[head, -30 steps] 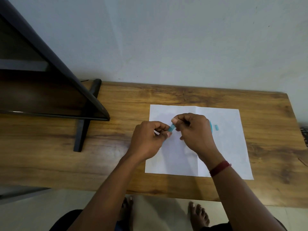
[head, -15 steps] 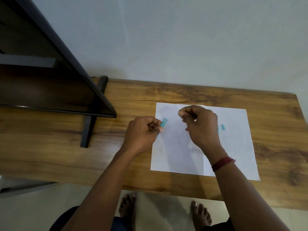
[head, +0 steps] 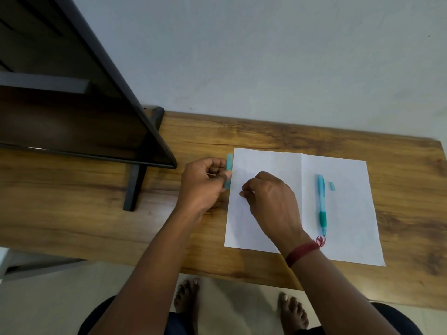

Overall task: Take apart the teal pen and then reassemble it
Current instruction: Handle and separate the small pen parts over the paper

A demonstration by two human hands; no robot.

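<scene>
My left hand [head: 205, 184] pinches a teal pen piece [head: 228, 170]; my right hand [head: 271, 201] is curled, contents hidden. Any tiny part could slip from it and roll off the paper [head: 346, 238].

Teal pen body [head: 322, 201] with a darker green grip, white paper [head: 343, 213], warm brown wood-grain table [head: 242, 131], black monitor [head: 72, 93], dark red wrist thread [head: 302, 251].

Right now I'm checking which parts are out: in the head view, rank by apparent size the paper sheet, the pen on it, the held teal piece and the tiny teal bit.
1. Paper sheet
2. Pen
3. Held teal piece, partly hidden in the left hand
4. Tiny teal bit
</scene>
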